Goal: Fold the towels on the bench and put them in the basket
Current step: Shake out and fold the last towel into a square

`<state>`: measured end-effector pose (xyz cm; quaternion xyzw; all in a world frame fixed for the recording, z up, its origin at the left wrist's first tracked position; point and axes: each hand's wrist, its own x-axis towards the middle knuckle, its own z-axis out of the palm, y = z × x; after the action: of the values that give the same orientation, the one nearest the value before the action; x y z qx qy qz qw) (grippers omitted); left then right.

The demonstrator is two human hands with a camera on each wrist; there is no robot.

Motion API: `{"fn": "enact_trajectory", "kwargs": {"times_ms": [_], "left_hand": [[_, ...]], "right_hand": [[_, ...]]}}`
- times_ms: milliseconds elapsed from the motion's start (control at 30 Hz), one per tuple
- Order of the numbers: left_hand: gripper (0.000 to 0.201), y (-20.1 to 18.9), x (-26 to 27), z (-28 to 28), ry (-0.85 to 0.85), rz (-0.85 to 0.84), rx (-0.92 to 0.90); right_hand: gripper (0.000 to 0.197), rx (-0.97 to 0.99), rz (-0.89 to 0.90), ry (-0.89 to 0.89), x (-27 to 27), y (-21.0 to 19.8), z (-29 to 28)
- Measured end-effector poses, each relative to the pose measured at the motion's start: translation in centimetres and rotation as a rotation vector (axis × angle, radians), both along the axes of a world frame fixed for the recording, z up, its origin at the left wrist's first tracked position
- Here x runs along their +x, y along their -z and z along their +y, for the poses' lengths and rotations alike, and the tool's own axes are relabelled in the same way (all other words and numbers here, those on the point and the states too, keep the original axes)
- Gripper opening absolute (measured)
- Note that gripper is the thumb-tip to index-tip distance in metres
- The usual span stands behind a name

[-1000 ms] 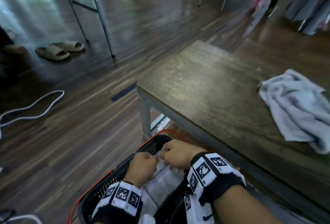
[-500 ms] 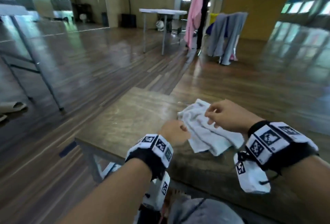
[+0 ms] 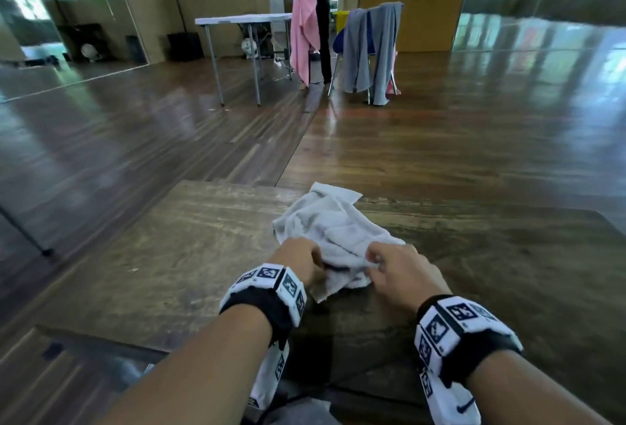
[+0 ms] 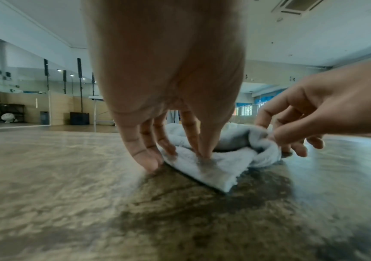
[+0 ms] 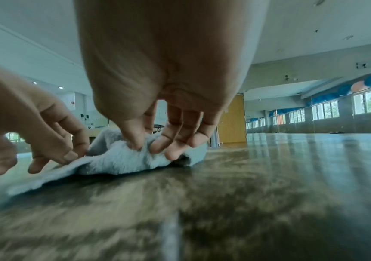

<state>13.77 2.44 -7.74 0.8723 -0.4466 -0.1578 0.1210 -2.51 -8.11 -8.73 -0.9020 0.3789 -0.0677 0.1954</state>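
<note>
A crumpled white towel [image 3: 333, 228] lies on the dark wooden bench [image 3: 189, 255], near its far edge. My left hand [image 3: 301, 263] is at the towel's near left corner, with thumb and forefinger pinching the cloth [image 4: 211, 164] while the other fingertips [image 4: 151, 160] touch the bench. My right hand [image 3: 394, 267] pinches a raised fold [image 5: 122, 159] on the towel's near right side between thumb and fingers [image 5: 173, 153]. In the left wrist view the right hand [image 4: 278, 139] holds that fold just off the wood. The basket is out of view.
The bench's left edge [image 3: 101, 289] drops to a glossy wooden floor. Far behind stand a white folding table [image 3: 242, 20], a hanging pink cloth [image 3: 305, 14] with a person behind it, and a chair draped in grey cloth [image 3: 371, 48].
A second ago both hands were down in the red-rimmed basket on a folded towel. They have come up to the bench and taken hold of the crumpled towel's near edge.
</note>
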Motion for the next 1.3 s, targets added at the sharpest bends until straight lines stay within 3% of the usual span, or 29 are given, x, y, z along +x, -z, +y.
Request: {"fn": "enact_trajectory", "kwargs": {"times_ms": [67,167,300,467,600,667,767,833,967,1033,1200,1300], "left_hand": [[0.031,-0.2,-0.2,-0.4,-0.075,-0.031,-0.059],[0.053,-1.0,-1.1,-1.0,-0.155,0.065,-0.11],[0.03,-5.6,-3.4,-4.1,0.072,0.096,-0.374],[0.026,-14.4,-7.8,-9.1,0.216,0.185,-0.729],[0.019,-18.5,-12.2,-11.5,0.347,0.226,-0.759],[0.022,-17.8,-14.3,-11.9,0.4,0.336,-0.677],[0.03,-13.6,-16.4,-11.9,0.355,0.402,-0.62],[0.033,-10.3,-17.5,-11.7,0.352,0.411,-0.568],[0.02,-6.1,-19.0,-10.5,0.498,0.519,-0.426],[0.007,-5.4,-19.4,-10.3,0.577,0.559,-0.401],[0.034,-5.7,-19.1,-10.6,0.645,0.54,-0.369],[0.044,-6.5,-18.2,-11.1,0.621,0.342,-0.415]], "right_hand": [[0.01,0.003,-0.168,0.054,-0.5,-1.1,-0.7],[0.009,0.019,-0.526,0.118,-2.2,-3.8,-2.3],[0.013,0.046,-0.845,0.098,-5.0,-8.7,-4.4],[0.008,-0.004,-1.1,0.257,-9.9,-15.1,-9.2],[0.018,0.018,-0.896,0.342,-13.9,-16.8,-12.7],[0.025,0.012,-0.747,0.35,-15.5,-15.5,-12.7],[0.04,-0.069,-0.483,0.383,-17.9,-11.0,-10.3],[0.048,-0.103,-0.48,0.375,-19.2,-8.0,-7.1],[0.037,0.118,-0.508,0.157,-19.6,-5.7,-2.6],[0.029,0.113,-0.456,0.064,-19.4,-5.6,-2.0],[0.011,-0.106,-0.468,0.263,-20.9,-5.3,-3.3],[0.028,-0.19,-0.593,0.367,-22.8,-5.8,-4.7]]}}
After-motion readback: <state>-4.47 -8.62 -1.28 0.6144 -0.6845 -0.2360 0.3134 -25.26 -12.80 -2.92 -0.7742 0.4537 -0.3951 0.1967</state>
